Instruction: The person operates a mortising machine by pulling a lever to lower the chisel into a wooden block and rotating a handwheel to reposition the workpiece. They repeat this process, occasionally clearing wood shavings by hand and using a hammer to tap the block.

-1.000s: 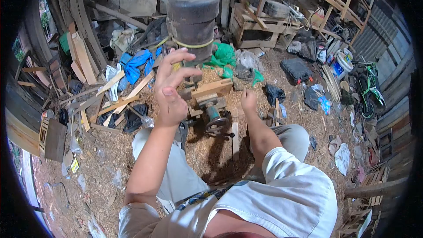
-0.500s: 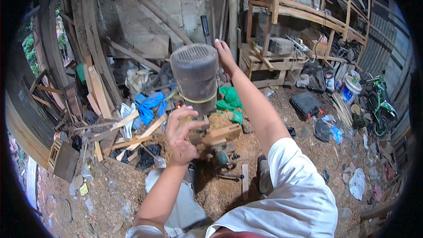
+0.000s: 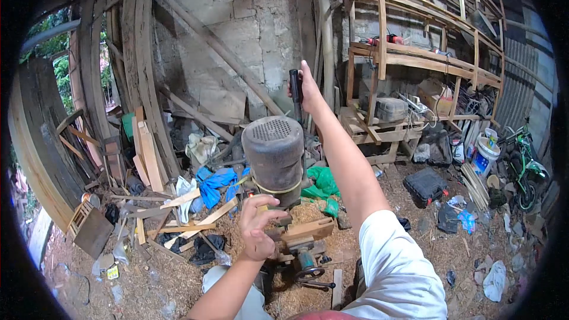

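Note:
A machine with a grey, vented motor housing (image 3: pixel 272 148) stands in front of me. My right hand (image 3: pixel 308 90) is raised at its far right side, closed around the black grip of a lever (image 3: pixel 296 88). Low in front of the motor is my left hand (image 3: pixel 258 228), with its fingers loosely bent and apart and nothing visible in them. Just right of that hand, a wooden block (image 3: pixel 309 230) with a slot at its end sits on the machine's bed. Below the block are a green metal part (image 3: pixel 305 259) and a handwheel (image 3: pixel 310 274).
Wood offcuts (image 3: pixel 189 225) and blue plastic (image 3: pixel 214 186) lie to the left, green plastic (image 3: pixel 323 184) behind the block. On the right are a black case (image 3: pixel 425 187), a white bucket (image 3: pixel 486 155) and a small green bicycle (image 3: pixel 526 169). A wooden rack (image 3: pixel 432 62) stands behind.
The view has tilted up, so the machine sits lower in the picture. The lever grip shows higher above the motor, with my right hand on it. My left hand stays near the block.

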The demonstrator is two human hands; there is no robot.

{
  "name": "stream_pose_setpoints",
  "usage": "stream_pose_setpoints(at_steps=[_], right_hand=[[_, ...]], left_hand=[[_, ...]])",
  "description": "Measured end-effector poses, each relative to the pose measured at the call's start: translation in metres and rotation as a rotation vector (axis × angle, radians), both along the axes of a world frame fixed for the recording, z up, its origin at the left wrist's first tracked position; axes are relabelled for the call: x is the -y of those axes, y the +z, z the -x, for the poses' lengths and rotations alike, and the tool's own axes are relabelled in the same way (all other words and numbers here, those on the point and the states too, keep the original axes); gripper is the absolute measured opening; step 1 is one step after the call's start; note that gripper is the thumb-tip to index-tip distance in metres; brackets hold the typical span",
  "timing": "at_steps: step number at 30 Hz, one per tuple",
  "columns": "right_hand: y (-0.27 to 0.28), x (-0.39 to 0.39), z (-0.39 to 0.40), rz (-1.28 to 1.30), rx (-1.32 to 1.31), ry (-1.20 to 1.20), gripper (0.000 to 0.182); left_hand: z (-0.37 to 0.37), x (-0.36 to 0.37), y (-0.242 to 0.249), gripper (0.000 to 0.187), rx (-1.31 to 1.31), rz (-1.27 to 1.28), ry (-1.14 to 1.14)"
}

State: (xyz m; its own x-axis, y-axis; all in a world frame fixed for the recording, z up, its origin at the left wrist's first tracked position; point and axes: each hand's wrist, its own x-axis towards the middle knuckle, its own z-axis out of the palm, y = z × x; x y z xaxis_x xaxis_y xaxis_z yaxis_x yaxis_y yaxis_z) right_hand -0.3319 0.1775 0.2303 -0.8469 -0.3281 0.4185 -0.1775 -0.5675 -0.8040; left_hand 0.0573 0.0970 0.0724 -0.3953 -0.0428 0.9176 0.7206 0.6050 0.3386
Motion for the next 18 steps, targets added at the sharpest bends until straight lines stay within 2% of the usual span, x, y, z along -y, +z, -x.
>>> stream_pose_setpoints(at_steps=[2, 3, 4, 6, 8, 10, 12, 14, 15, 18], right_hand=[[0.022, 0.002, -0.002, -0.058, -0.013, 0.097, 0.052], [0.031, 0.004, -0.002, -0.110, -0.006, 0.149, 0.042], [0.033, 0.005, 0.003, -0.103, 0.001, 0.151, 0.042], [0.032, 0.003, 0.011, -0.231, 0.199, 0.344, 0.031], [0.041, -0.009, -0.028, -0.226, 0.285, 0.275, 0.029], [0.045, -0.014, -0.034, -0.289, 0.176, 0.344, 0.033], [0.040, -0.015, -0.042, -0.248, 0.159, 0.309, 0.032], [0.039, -0.013, -0.040, -0.256, 0.047, 0.204, 0.030], [0.033, -0.004, -0.043, -0.200, 0.079, 0.076, 0.033], [0.030, -0.002, -0.041, -0.189, 0.056, 0.057, 0.032]], left_hand=[[0.000, -0.003, 0.000, 0.096, 0.027, -0.001, 0.007], [0.001, -0.004, -0.001, 0.094, 0.035, -0.001, 0.017], [0.002, -0.005, -0.002, 0.094, 0.042, 0.005, 0.018], [0.005, -0.008, -0.003, 0.093, 0.025, 0.012, 0.025], [0.006, -0.012, -0.004, 0.091, 0.025, 0.012, 0.014], [0.007, -0.015, -0.002, 0.088, 0.014, 0.011, 0.003], [0.006, -0.020, -0.002, 0.083, 0.045, 0.043, 0.033], [0.008, -0.023, -0.004, 0.081, 0.044, 0.050, 0.020], [0.009, -0.023, -0.004, 0.079, 0.041, 0.056, 0.013], [0.011, -0.024, -0.003, 0.079, 0.031, 0.047, -0.001]])
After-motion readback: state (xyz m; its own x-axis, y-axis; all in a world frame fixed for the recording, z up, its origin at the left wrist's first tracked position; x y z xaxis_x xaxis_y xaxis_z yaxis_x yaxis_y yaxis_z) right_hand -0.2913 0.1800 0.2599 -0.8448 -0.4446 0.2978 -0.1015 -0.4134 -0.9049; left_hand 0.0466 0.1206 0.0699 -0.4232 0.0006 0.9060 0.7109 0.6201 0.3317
